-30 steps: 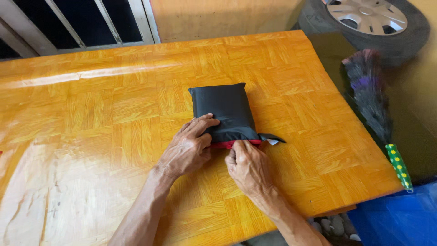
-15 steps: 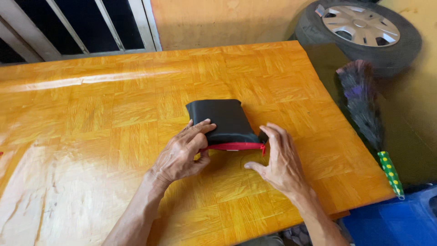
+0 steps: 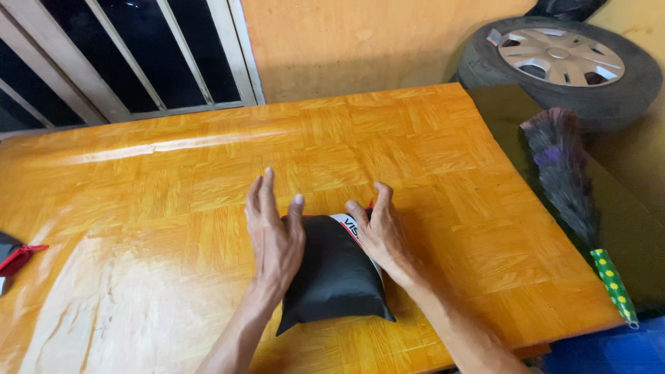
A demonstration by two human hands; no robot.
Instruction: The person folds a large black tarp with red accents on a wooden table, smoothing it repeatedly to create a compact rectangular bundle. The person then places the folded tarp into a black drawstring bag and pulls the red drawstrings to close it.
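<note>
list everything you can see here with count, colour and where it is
folded fabric bundle: 1, black with a white patch at its far edge, near the table's front edge, under both hands
table: 1, glossy orange wood with a parquet pattern, fills most of the view
small pouch: 1, black with red trim, at the table's left edge, partly cut off
feather duster: 1, dark purple-black feathers with a green dotted handle, right of the table
car wheel: 1, black tyre with a silver hubcap, top right by the wall
window bars: several, pale, top left
wall: orange, behind the table
blue item: 1, bottom right corner, kind unclear
left hand: flat on the bundle's left part
right hand: flat on the bundle's far right edge
</note>
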